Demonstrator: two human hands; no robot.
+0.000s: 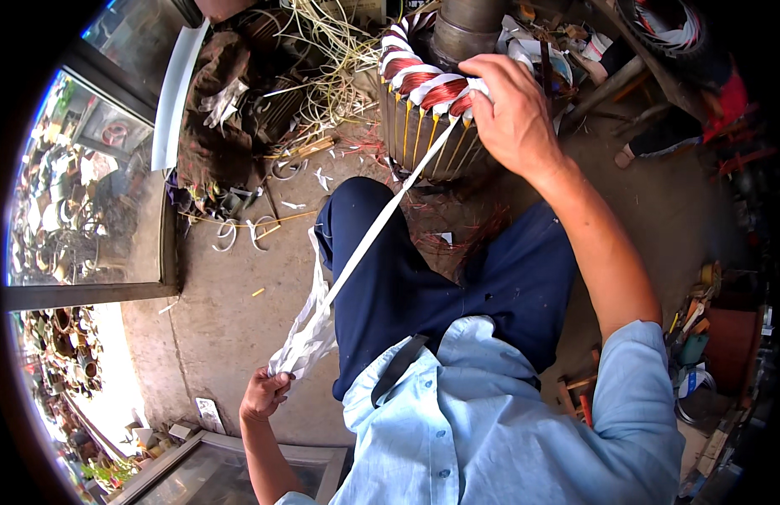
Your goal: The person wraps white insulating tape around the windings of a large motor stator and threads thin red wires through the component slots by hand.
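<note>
In front of my knees stands a motor core [407, 139] with slotted sides and yellow strips in the slots. Its ring of red-brown copper winding [398, 66] is wrapped in spaced turns of white tape. My right hand [512, 114] curls over the near right part of that winding, its thumb and fingers around the coil; the fingertips partly hide what they press. From there a white cloth tape [390, 206] runs taut down to the left across my thigh. My left hand [268, 391], out to the left, is closed on a loose bunch of the same tape.
A thick metal shaft [467, 34] rises behind the winding. Tangled pale strands [344, 55] and a dark cloth heap [217, 109] lie at the far left. A glass-paned frame [167, 227] stands on the left. Tools and boxes [697, 337] crowd the right. Scraps litter the floor.
</note>
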